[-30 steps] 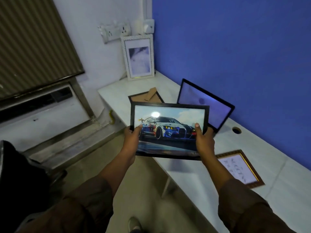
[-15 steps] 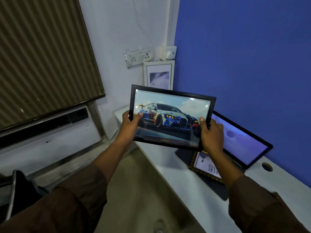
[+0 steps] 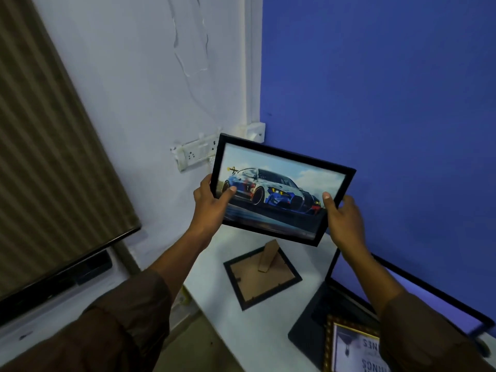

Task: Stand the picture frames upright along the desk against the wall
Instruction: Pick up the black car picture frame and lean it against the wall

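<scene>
The car picture frame (image 3: 279,189) is in the air above the worktop's (image 3: 212,269) far corner, tilted, its lower corners pinched by the left hand (image 3: 212,202) and right hand (image 3: 342,213), thumbs on the glass. With so shallow a hold it could slip and drop onto the face-down frame (image 3: 261,275) right below, whose easel leg sticks up. Set against the blue wall (image 3: 389,103), its foot may slide on the smooth surface towards the black-framed panel (image 3: 418,296) and gold frame (image 3: 349,347).

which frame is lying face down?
The small black frame on the desk: brown backing and stand face up. The car frame is held in the air; the gold frame shows its print.
</scene>
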